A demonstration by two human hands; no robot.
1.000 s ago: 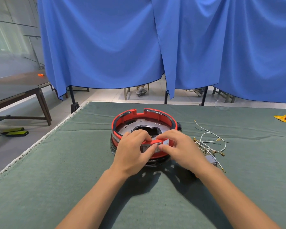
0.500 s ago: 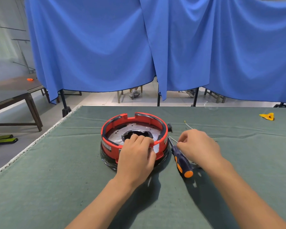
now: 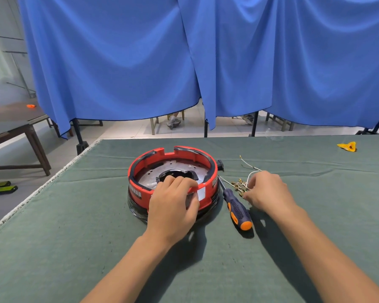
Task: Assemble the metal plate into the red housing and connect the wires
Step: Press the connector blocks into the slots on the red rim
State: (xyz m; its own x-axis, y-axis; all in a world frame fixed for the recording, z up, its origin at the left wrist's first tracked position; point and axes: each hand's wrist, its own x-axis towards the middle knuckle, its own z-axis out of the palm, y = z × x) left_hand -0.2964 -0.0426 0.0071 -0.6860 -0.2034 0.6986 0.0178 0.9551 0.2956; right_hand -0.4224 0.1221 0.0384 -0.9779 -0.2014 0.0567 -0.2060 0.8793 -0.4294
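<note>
Housing [image 3: 173,169] on bench [image 3: 74,226], plate [image 3: 179,169] seated inside.
Left hand [image 3: 173,206] gripping near rim; right hand [image 3: 267,193] pinching wires [image 3: 241,184] beside screwdriver [image 3: 236,208].

We can read no text here. The red housing [image 3: 173,171] carries a dark strip label [image 3: 135,192] with small pale marks on its near left wall, but the characters are too small and blurred for us to make out. A pale blank-looking sticker [image 3: 201,193] sits on the near wall beside it, and we see no writing on it.
</note>
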